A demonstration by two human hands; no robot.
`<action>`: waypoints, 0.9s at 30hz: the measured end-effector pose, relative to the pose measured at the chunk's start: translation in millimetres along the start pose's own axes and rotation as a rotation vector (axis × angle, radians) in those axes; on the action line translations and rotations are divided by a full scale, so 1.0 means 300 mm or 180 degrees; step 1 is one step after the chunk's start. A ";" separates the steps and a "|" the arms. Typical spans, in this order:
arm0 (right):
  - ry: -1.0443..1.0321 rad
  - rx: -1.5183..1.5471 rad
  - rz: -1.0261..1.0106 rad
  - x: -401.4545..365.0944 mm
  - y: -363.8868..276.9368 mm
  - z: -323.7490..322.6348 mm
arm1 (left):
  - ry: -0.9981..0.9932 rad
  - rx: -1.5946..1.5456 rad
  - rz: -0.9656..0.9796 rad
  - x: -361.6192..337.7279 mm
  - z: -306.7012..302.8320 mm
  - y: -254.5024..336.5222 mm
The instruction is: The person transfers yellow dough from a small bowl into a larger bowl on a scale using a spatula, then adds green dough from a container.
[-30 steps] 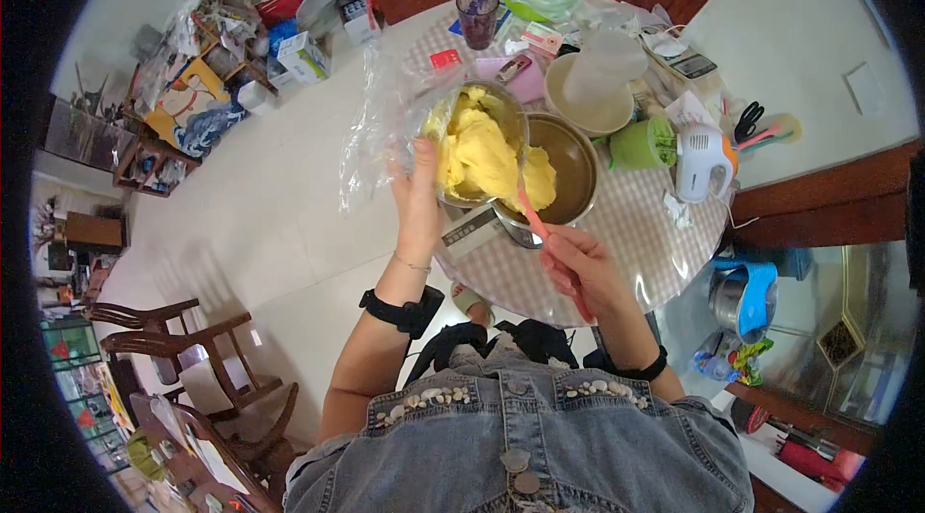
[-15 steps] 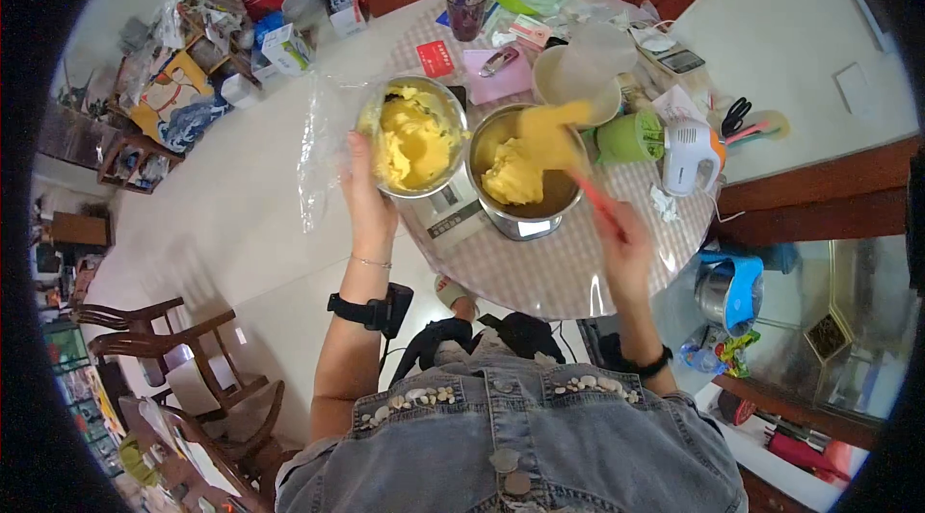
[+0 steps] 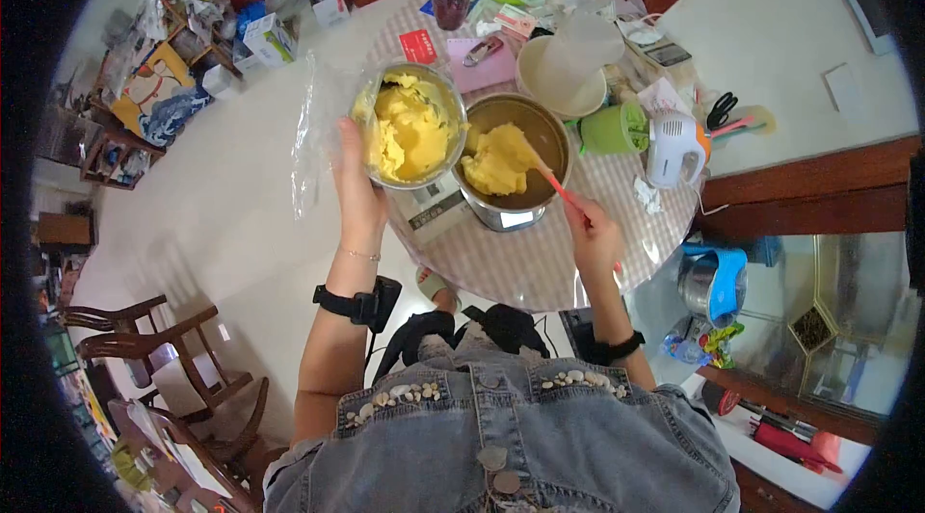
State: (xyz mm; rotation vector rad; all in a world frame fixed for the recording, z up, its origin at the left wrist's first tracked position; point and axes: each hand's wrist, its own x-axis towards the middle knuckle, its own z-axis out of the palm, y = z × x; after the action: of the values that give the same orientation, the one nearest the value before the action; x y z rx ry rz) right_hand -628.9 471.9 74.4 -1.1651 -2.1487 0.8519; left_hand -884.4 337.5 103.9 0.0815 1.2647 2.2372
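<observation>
- Clear plastic film (image 3: 306, 152) dangles at 9 o'clock off the held bowl, no clue if it's stuck on.
- Left hand (image 3: 357, 166) has a proper grip on that shiny round bowl (image 3: 450, 99) at its 8 o'clock edge; loads of yellow mash (image 3: 416, 128) in there.
- Steel mixing bowl (image 3: 551, 128) is next along, sitting on a digital kitchen scale (image 3: 517, 219). Its own yellow lump (image 3: 493, 164) is heaped toward 9 o'clock.
- Pink spatula (image 3: 554, 180) runs long-ways from about 5 to 11 o'clock, blade end right at the lump.
- Right hand (image 3: 595, 232) is closed around the handle and is the nearer one to the lump, which lies toward 10 or 11 o'clock from those fingers.
- White-and-orange hand mixer (image 3: 667, 142) is parked around 1 o'clock from that hand, beside a green cup (image 3: 615, 130).
</observation>
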 end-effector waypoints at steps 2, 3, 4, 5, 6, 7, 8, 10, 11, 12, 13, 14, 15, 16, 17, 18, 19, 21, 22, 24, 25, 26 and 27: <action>-0.0103 -0.0295 -0.0102 0.027 0.033 0.018 | -0.0053 0.0037 0.0063 0.032 0.010 0.001; -0.0104 -0.0299 -0.0125 0.044 0.048 0.031 | -0.0098 0.0046 0.0115 0.041 0.007 -0.003; -0.0081 -0.0060 -0.0004 0.024 0.064 0.039 | -0.0124 0.0088 0.0100 0.021 -0.006 -0.011; -0.0036 0.0191 0.0105 0.007 0.070 0.044 | -0.0117 0.0108 0.0069 -0.001 -0.009 -0.017; -0.0036 0.0098 -0.0102 0.007 0.072 0.036 | -0.0014 0.0075 0.0095 0.006 0.007 -0.013; -0.0029 0.0133 -0.0152 0.027 0.062 0.049 | 0.0098 0.0046 0.0121 0.018 0.016 -0.004; 0.0070 0.0393 -0.0049 0.011 0.055 0.049 | 0.0112 0.0064 0.0106 0.016 0.011 0.000; 0.0130 0.0651 0.0194 -0.020 0.051 0.036 | -0.0044 0.0193 0.0010 0.016 0.010 0.003; 0.0144 0.0665 0.0150 0.007 0.047 0.042 | -0.0057 0.0177 0.0053 0.038 0.015 0.004; 0.0130 0.0664 0.0113 0.011 0.044 0.043 | -0.0030 0.0128 0.0089 0.046 0.010 -0.003; 0.0108 0.0644 0.0124 -0.012 0.046 0.035 | 0.0006 0.0094 0.0076 0.029 0.007 -0.008; 0.0112 0.0635 0.0130 -0.022 0.050 0.027 | 0.0002 0.0091 0.0065 0.019 0.013 -0.008; 0.0130 0.0704 0.0164 -0.006 0.051 0.029 | 0.0014 -0.0048 0.0136 0.024 0.028 0.001; 0.0127 0.0767 0.0246 -0.010 0.049 0.029 | 0.0044 -0.0160 0.0165 0.016 0.030 0.008; 0.0114 0.0749 0.0307 -0.037 0.049 0.022 | 0.0060 -0.0135 0.0107 0.000 0.016 -0.003; 0.0113 0.0620 0.0256 -0.038 0.046 0.019 | 0.0046 0.0004 0.0091 0.005 0.009 -0.013; 0.0117 0.0510 0.0138 -0.002 0.040 0.024 | 0.0026 0.0116 0.0140 0.030 0.014 -0.012; 0.0093 0.0658 0.0118 0.025 0.054 0.028 | -0.0010 0.0139 0.0158 0.042 0.005 -0.016; 0.0095 0.0799 0.0135 0.010 0.054 0.021 | -0.0074 0.0177 0.0142 0.032 -0.002 -0.022; 0.0102 0.1005 0.0219 0.015 0.029 0.019 | -0.0084 0.0133 0.0145 0.033 0.010 -0.016; 0.0082 0.1210 0.0339 0.012 0.018 0.019 | -0.0068 0.0110 0.0120 0.029 0.011 -0.015; 0.0071 0.1212 0.0348 0.013 0.023 0.024 | -0.0057 0.0118 0.0115 0.032 0.002 -0.022; 0.0076 0.1002 0.0281 0.021 0.031 0.032 | -0.0020 0.0143 0.0158 0.043 -0.008 -0.036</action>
State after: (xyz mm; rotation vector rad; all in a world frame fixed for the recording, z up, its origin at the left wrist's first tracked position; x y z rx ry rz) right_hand -633.9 478.6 62.4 -1.1054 -1.8703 1.1606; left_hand -891.3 346.3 91.1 0.1383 1.3231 2.2489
